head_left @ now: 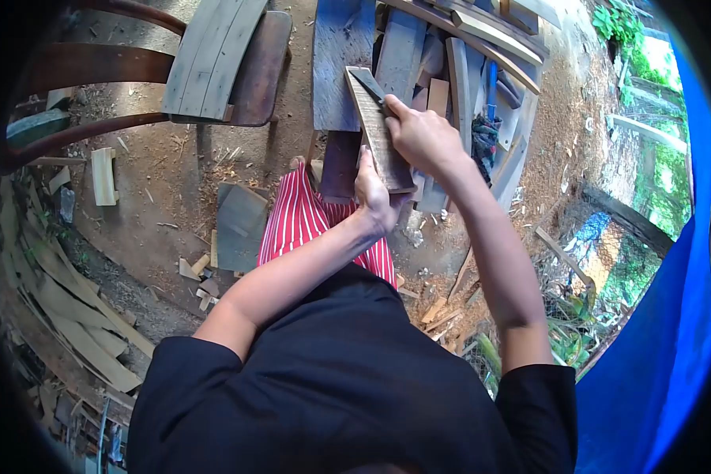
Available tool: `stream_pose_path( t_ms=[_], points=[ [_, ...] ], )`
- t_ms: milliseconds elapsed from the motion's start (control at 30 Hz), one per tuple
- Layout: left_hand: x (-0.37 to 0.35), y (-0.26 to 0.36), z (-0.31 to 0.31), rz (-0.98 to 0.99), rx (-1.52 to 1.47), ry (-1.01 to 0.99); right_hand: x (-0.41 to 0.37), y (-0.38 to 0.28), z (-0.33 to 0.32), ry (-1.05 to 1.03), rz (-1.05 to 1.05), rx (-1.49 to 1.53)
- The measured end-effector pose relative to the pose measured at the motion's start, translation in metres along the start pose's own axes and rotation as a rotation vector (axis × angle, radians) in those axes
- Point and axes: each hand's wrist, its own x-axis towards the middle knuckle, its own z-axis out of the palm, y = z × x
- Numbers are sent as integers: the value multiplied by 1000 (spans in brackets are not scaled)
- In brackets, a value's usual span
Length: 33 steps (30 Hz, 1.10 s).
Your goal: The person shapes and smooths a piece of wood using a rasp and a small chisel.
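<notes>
Your right hand [425,136] was wrapped around a dark, flat tool [369,87], its free end lying along the upper end of the wooden board [385,154]. Could not tell whether file or blade. Your left hand [374,195] pressed its thumb to the board's lower left edge; the other fingers were mostly hidden, so their hold could not be told. The board sat tilted in front of your knees, over a dark plank [341,162].

Risks, as judged: steadied chiefly at the lower end, the board could have swung or rocked under a hard push at the far end. A slip of the tool towards you would have run down the face to your left thumb. If the edge was rough, splinters were likely too.

Around you: a blue-stained plank [344,63] just left of the board's upper end, curved wooden strips [482,39] beyond, a dark bundle [485,134] right of your right hand. This clutter hemmed in the right elbow's swing forward. A chair [262,75] bearing grey planks [213,59] stood off left. Offcuts [201,276] and a dark slab [242,225] littered the ground near your leg, easy to trip over.
</notes>
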Motion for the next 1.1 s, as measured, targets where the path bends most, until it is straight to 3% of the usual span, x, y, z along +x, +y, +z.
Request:
stream_pose_path(
  t_ms=[200,400,533,633,667,700,767,933,1100],
  points=[
    [0,-5,4,4,-98,36,-67,-4,-44,-186,57,-51],
    [1,-4,2,4,-64,60,17,4,-3,-70,-10,1],
    [5,-5,-3,10,-73,28,-42,-2,-44,-213,61,-36],
    [3,-9,-4,18,-72,0,-32,1,-41,-237,88,4],
    [2,-9,-2,19,-62,41,-18,4,-32,-156,43,-1],
    [3,-9,0,28,-54,82,-2,-5,-32,-219,138,57],
    [1,-4,-4,21,-49,57,25,6,-8,-133,58,44],
    [4,-1,1,16,-52,26,-37,10,-37,-157,12,-81],
    [5,-6,-13,-18,-14,37,-19,10,-42,-254,69,91]
  ],
)
